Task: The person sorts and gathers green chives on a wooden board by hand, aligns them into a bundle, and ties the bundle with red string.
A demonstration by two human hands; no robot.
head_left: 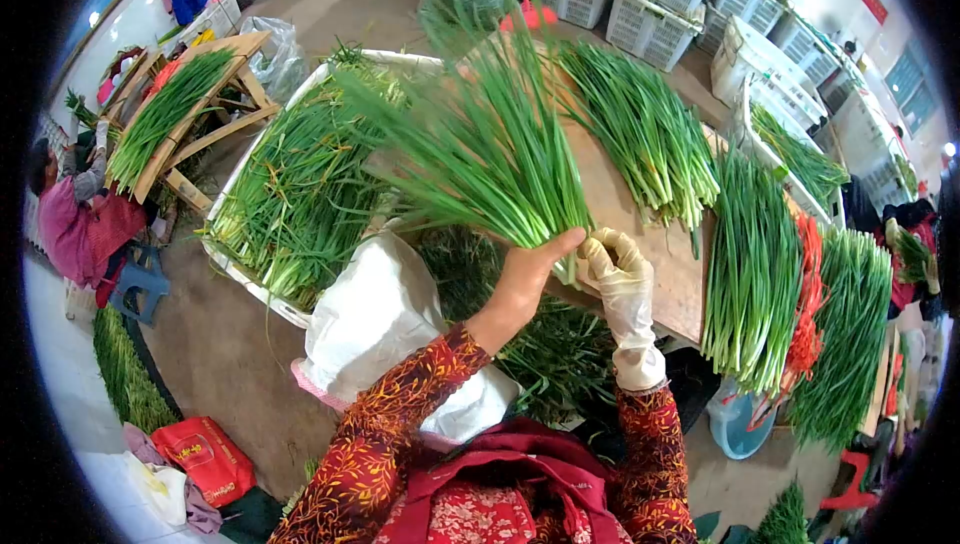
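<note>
Holding the green leafy bunch (510, 164) by its stem ends, the left hand (522, 282) kept its thumb laid over the pale bases, with the fingers largely hidden beneath. The right hand (625, 289), in a thin pale glove, was set immediately to the right of those bases. Its fingers were curled toward the thumb; whether a stem was pinched between them could not be determined.

The bunch was located above the near left edge of the wooden board (625, 219). Its long axis ran obliquely from near right to far left: stem ends toward the hands, leaf tips away from the person. The leaves fanned apart toward the tips, some of them directed nearly straight to the far side.

On the far right part of the board, a row of bunches (645, 134) lay with pale ends near right and leaves far left. Farther right, a long bunch (752, 279) was aligned near to far, pale ends near. Beside it lay red ties (806, 309). To the left stood a white-rimmed crate (250, 289) of loose greens (300, 184), with a white sack (368, 304) at its near right corner.
</note>
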